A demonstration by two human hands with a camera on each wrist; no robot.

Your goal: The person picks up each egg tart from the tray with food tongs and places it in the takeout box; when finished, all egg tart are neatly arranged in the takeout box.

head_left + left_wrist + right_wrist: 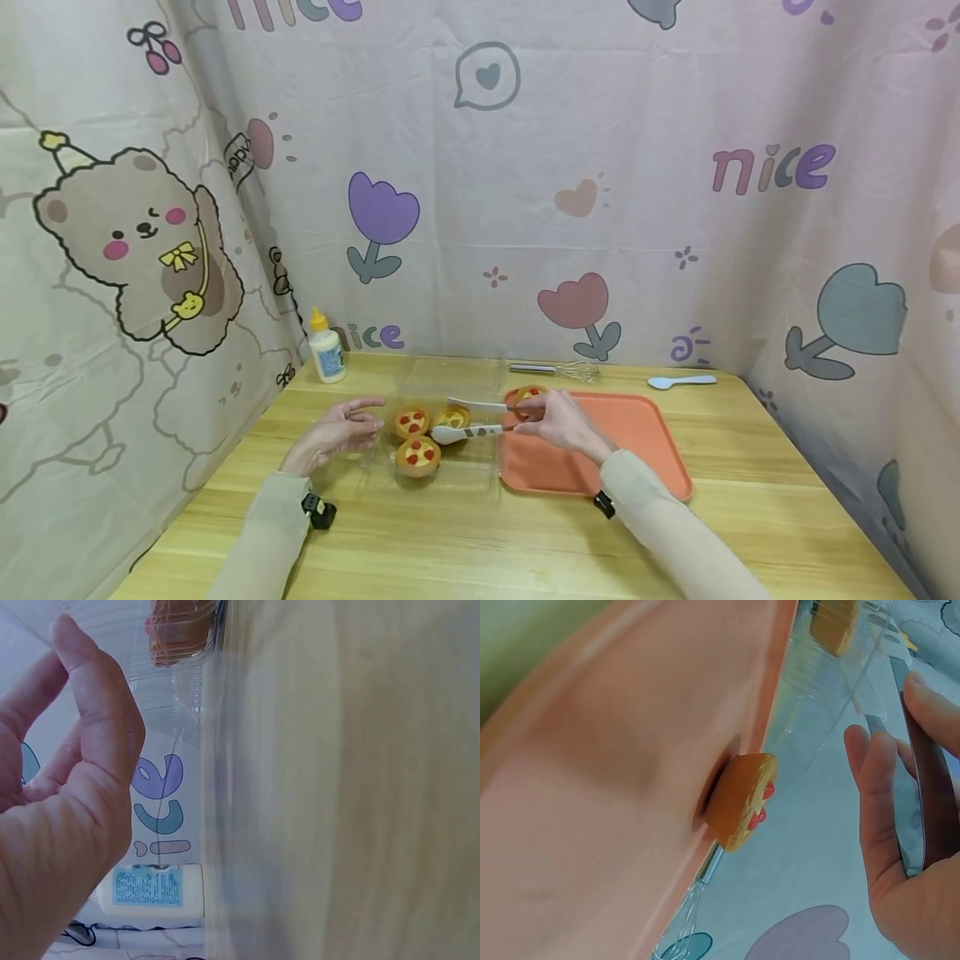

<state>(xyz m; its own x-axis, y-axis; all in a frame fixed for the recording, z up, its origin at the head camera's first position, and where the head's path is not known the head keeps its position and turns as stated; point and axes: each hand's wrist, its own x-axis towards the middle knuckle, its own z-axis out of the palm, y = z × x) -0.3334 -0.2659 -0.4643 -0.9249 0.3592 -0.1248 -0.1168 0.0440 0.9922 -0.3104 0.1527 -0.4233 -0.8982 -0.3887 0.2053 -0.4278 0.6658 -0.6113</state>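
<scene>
My right hand [558, 421] grips a pair of tongs [480, 431] with metal handles and white, brown-spotted tips. The spread tips lie either side of a small tart [453, 415] in a clear plastic box [468, 475]. Two more tarts with red topping, one at the back [412, 423] and one in front [418, 456], are in the box's left part. Another tart [741, 801] sits on the orange tray [600, 450], behind my right hand. At the box's left side is my left hand [339, 433], fingers loosely bent and thumb apart, right by the plastic edge.
The box's clear lid [450, 375] stands open at the back. Behind the tray lie a whisk [558, 370] and, farther right, a white spoon [682, 381]. A glue bottle [327, 350] with a yellow cap stands at the back left. A printed curtain [480, 167] hangs behind the table.
</scene>
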